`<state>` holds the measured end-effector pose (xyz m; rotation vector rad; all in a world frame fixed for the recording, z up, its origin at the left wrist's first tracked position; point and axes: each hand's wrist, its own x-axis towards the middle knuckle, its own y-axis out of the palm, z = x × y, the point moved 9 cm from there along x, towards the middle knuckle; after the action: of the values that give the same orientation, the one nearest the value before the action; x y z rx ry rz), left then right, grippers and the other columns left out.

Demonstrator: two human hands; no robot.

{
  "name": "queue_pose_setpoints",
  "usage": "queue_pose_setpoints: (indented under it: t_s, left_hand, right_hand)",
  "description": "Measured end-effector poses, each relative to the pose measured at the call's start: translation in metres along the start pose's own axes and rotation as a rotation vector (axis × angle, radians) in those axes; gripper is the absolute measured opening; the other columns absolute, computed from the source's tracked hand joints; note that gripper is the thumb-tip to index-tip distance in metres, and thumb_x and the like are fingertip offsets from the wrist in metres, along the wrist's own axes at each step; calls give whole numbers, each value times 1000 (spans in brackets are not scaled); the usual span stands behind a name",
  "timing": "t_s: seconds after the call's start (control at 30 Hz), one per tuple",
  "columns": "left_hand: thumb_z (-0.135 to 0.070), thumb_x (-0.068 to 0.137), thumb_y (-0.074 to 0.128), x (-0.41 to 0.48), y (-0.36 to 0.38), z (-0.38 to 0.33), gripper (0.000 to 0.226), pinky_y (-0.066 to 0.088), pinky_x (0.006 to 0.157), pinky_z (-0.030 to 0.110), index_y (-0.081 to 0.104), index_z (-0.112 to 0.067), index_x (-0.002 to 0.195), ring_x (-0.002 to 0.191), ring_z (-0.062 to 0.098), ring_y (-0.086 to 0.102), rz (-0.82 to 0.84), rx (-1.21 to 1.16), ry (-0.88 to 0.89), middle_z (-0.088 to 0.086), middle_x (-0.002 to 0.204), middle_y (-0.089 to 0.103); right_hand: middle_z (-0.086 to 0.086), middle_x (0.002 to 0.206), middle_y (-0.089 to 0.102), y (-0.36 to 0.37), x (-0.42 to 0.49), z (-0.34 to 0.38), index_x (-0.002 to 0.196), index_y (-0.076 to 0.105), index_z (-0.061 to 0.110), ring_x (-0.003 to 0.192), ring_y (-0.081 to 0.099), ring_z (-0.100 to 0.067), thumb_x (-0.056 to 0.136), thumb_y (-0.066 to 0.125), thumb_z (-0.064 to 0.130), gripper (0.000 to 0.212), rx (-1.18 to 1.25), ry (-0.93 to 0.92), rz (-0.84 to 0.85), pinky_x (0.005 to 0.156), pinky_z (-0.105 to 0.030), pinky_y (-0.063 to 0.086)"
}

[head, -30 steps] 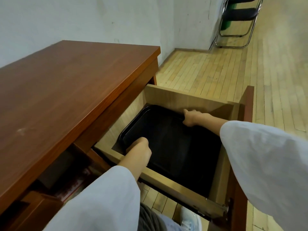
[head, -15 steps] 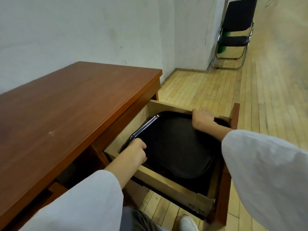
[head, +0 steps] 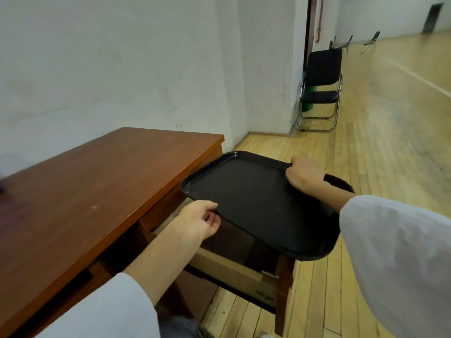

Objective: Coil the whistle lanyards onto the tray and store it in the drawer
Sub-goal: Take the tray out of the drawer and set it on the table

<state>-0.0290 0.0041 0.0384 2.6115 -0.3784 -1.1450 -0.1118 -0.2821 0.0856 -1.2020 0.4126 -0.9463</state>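
**Item 1. Tray** (head: 244,198). Black, rectangular, with rounded corners. It has a low raised rim with a glossy lip, and the inner face is matte and finely textured. Location: held in the air over the open drawer (head: 231,267), clear of it, face up and close to level. The far-left corner sits just beside the end of the worktop (head: 97,191). The near-right corner overhangs the floor (head: 380,154).

**Item 2. Left hand** (head: 199,220). Placed at the tray's near-left edge. The fingers (head: 213,222) are curled in beneath the rim and the thumb lies along the top of the lip, pinching the edge between them. The forearm is bare below the pale left sleeve (head: 105,311).

**Item 3. Right hand** (head: 305,175). Placed at the tray's far-right edge. The fingers (head: 296,164) are bent tightly over the rim with knuckles uppermost, clasping the lip. The fingertips are hidden past the edge. The right sleeve (head: 402,264) is pale and loose.

**Item 4. Drawer.** Light wood sides, standing open under the worktop's end, directly below the tray. The interior is in shadow and its contents cannot be told.

**Item 5. Worktop.** Reddish-brown wood grain, set against a white wall (head: 122,69).

**Item 6. Folding chair** (head: 319,89). Black seat and back on a chrome tube frame. It stands by the wall, well apart from the worktop. A green object is behind it, kind not discernible.

**Item 7. Floor.** Pale wood strips.
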Motion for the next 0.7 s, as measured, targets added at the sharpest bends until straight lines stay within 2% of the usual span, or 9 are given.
queue_pose_setpoints:
  t_s: [0.07,0.13,0.2,0.27,0.4,0.47,0.53,0.57,0.7]
  left_hand:
    - [7,85,56,-15,-2,-20,30,49,76,28,50,-7,112,87,18,56,27,10,53,9,97,52]
    - [6,86,56,-24,-20,-49,25,49,63,27,52,-8,106,80,17,56,20,31,146,8,96,55]
    - [5,86,56,-33,-50,-81,16,50,65,27,54,-8,96,80,16,57,-11,62,253,9,97,58]
    - [1,89,54,-51,-90,-115,13,48,65,26,53,-9,81,72,16,54,-76,118,388,8,85,56]
    - [-4,92,53,-87,-179,-156,14,51,43,20,54,-8,79,62,15,49,-191,217,546,8,73,53]
    - [3,88,54,-94,-209,-158,17,47,35,17,54,-6,74,49,12,52,-233,239,565,7,58,56]
    - [11,84,52,-107,-248,-163,22,44,33,15,52,-4,68,30,6,46,-329,257,612,2,37,52]
    - [14,82,52,-109,-262,-165,24,43,33,15,51,-4,66,26,6,45,-360,269,627,2,34,51]
    - [16,80,54,-108,-320,-184,26,43,32,16,48,-5,65,49,19,46,-446,270,637,13,60,50]
  right_hand:
    - [-9,93,59,-15,-7,9,99,56,8,80,54,-27,84,41,19,23,89,-13,-3,63,-32,42]
    - [-10,94,61,-30,-18,33,98,58,8,78,53,-26,85,42,17,23,141,-58,-17,61,-30,40]
    - [-9,92,61,-42,-34,70,96,60,6,76,53,-25,86,42,15,23,151,-129,0,57,-28,36]
    - [-6,87,57,-50,-58,122,91,57,4,75,51,-24,88,41,13,19,112,-254,32,60,-26,34]
    - [-6,85,47,-38,-99,222,93,54,6,86,57,-27,93,39,11,15,109,-441,135,66,-29,39]
    - [-6,86,50,-25,-108,253,91,49,8,79,54,-23,93,40,11,10,163,-468,155,65,-30,42]
    - [-6,89,51,-5,-122,294,104,48,7,76,52,-20,94,41,14,14,199,-508,227,63,-28,44]
    - [-6,92,51,5,-129,310,114,45,7,77,53,-19,94,42,16,23,215,-534,271,60,-27,43]
    - [-15,115,53,45,-146,372,137,28,12,87,58,-27,92,44,21,49,230,-632,410,56,-27,44]
